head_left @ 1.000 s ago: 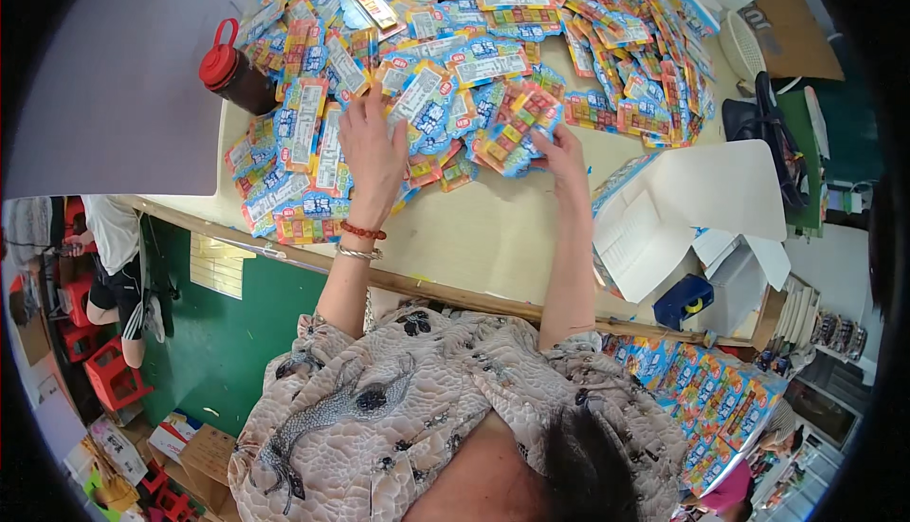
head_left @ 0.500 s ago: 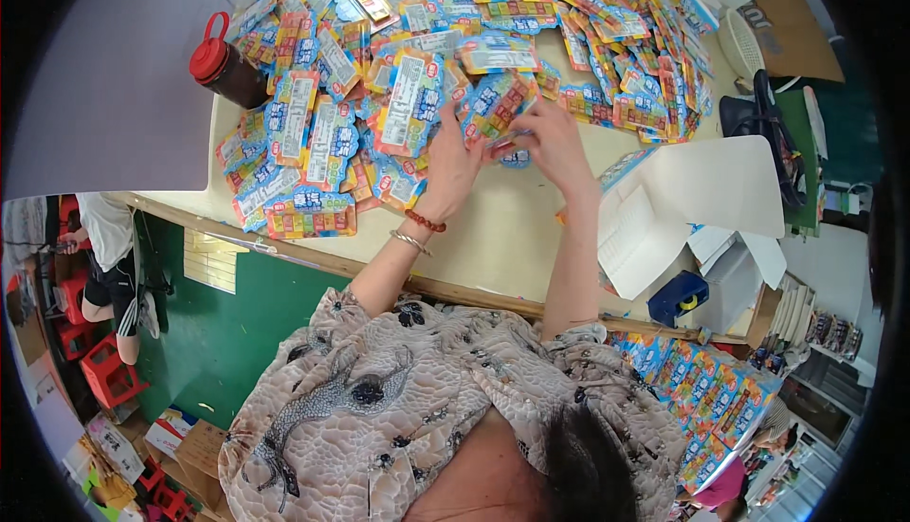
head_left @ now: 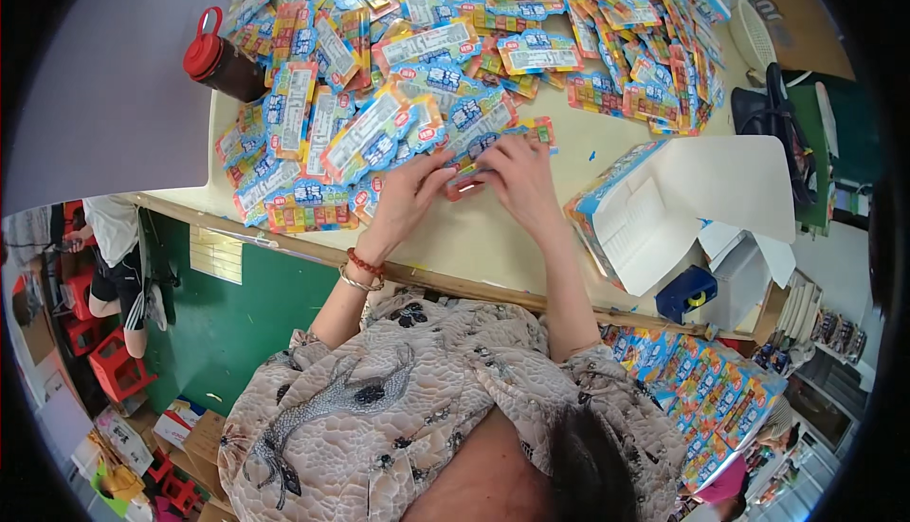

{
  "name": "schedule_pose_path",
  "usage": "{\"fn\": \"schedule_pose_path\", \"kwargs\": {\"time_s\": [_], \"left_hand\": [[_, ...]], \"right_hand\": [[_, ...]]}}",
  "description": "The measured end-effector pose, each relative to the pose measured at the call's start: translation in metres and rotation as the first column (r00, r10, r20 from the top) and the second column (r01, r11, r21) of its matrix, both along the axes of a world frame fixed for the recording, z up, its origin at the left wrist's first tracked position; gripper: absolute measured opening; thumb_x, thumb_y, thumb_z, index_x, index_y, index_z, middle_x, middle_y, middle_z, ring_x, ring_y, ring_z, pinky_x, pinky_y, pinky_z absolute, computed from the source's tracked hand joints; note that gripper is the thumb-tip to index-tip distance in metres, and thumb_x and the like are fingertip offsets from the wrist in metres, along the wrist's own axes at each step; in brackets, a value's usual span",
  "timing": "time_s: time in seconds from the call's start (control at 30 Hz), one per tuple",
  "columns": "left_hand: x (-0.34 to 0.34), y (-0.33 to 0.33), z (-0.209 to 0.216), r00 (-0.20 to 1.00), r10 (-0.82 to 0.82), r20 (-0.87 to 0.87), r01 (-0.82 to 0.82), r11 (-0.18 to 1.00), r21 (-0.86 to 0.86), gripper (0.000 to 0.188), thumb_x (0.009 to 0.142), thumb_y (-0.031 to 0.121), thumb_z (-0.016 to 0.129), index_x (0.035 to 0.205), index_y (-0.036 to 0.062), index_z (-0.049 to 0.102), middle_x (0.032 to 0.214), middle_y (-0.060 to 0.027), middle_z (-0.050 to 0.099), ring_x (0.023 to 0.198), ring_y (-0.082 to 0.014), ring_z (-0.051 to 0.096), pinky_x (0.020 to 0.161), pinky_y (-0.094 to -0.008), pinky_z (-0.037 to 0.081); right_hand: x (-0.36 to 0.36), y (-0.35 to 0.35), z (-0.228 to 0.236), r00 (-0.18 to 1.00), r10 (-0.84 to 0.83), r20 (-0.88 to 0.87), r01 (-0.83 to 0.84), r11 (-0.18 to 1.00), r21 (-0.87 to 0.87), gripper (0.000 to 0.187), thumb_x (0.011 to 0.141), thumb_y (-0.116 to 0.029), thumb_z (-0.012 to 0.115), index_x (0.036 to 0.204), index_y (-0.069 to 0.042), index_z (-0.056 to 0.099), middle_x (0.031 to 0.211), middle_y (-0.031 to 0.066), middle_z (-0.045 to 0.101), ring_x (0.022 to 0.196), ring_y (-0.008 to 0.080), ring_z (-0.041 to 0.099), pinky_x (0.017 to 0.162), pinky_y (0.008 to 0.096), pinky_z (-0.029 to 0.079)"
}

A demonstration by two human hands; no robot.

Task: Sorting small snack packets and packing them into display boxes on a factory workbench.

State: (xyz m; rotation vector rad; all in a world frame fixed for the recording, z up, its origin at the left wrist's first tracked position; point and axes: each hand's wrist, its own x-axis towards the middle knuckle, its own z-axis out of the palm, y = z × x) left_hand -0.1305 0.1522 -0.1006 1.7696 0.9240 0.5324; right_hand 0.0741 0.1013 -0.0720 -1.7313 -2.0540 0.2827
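My left hand point(head_left: 406, 195), with a red bead bracelet and a metal bangle at the wrist, has its fingers curled at the left end of a small stack of flat, colourful carded packs point(head_left: 464, 186). Opposite it, my right hand point(head_left: 521, 179) grips the same stack from the right, its fingers bent over the top. My fingers partly cover the stack, so how many packs are in it cannot be seen. Just beyond, a pile of the same blue, yellow and red packs point(head_left: 431, 43) spreads over the table, and one loose pack point(head_left: 365, 138) lies beside my left hand.
An opened display carton point(head_left: 626, 219) stands right of my right hand, with a blue tape dispenser point(head_left: 686, 294) near it. A dark bottle with a red lid point(head_left: 223, 62) is at the left. Filled cartons point(head_left: 701, 389) sit below the table edge point(head_left: 455, 290). A person point(head_left: 118, 256) is at far left.
Both hands have drawn back toward me, and the packs between them have come down nearer the table's front edge. Packs at the near side of the pile have shifted.
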Motion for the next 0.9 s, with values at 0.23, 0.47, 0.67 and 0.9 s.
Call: {"fn": "schedule_pose_path", "kwargs": {"time_s": [0.23, 0.47, 0.67, 0.9], "left_hand": [[0.013, -0.013, 0.001, 0.997, 0.056, -0.056, -0.048, 0.991, 0.126, 0.053, 0.076, 0.014, 0.074, 0.121, 0.0002, 0.048, 0.108, -0.0187, 0.057, 0.099, -0.0371, 0.059, 0.077, -0.0396, 0.049], [0.023, -0.040, -0.004, 0.999, -0.040, -0.018, 0.044, 0.882, 0.469, 0.046, 0.063, -0.010, 0.058, 0.106, 0.0036, 0.053, 0.105, -0.0144, 0.059, 0.100, -0.0355, 0.056, 0.084, -0.0414, 0.047], [0.015, -0.036, 0.008, 0.998, -0.060, -0.019, 0.063, 0.918, 0.392, 0.034, 0.078, 0.001, 0.062, 0.110, 0.0021, 0.052, 0.099, -0.0152, 0.059, 0.096, -0.0336, 0.058, 0.082, -0.0426, 0.045], [0.008, -0.039, 0.003, 0.998, 0.017, -0.066, -0.001, 0.969, 0.247, 0.034, 0.080, 0.006, 0.064, 0.111, 0.0030, 0.052, 0.095, -0.0163, 0.058, 0.089, -0.0352, 0.057, 0.077, -0.0447, 0.044]], "right_hand": [[-0.017, 0.008, -0.005, 0.876, -0.091, -0.474, 0.032, 0.991, -0.132, 0.023, 0.081, -0.012, 0.070, 0.101, -0.005, 0.060, 0.103, 0.0068, 0.058, 0.096, 0.0273, 0.056, 0.082, 0.0419, 0.044], [-0.018, 0.050, 0.016, 0.865, -0.501, 0.029, 0.502, 0.861, -0.083, 0.060, 0.083, -0.041, 0.067, 0.129, -0.006, 0.051, 0.117, 0.0196, 0.054, 0.103, 0.0335, 0.055, 0.087, 0.0433, 0.046], [0.015, 0.045, 0.008, 0.946, -0.148, 0.289, 0.231, 0.932, -0.280, 0.084, 0.075, -0.048, 0.073, 0.145, -0.015, 0.038, 0.127, 0.0220, 0.045, 0.119, 0.0363, 0.044, 0.097, 0.0450, 0.042], [0.048, 0.055, 0.012, 0.994, 0.016, 0.107, 0.025, 0.926, -0.376, 0.047, 0.070, -0.027, 0.080, 0.104, -0.007, 0.055, 0.112, 0.0103, 0.053, 0.110, 0.0279, 0.049, 0.086, 0.0418, 0.043]]}}
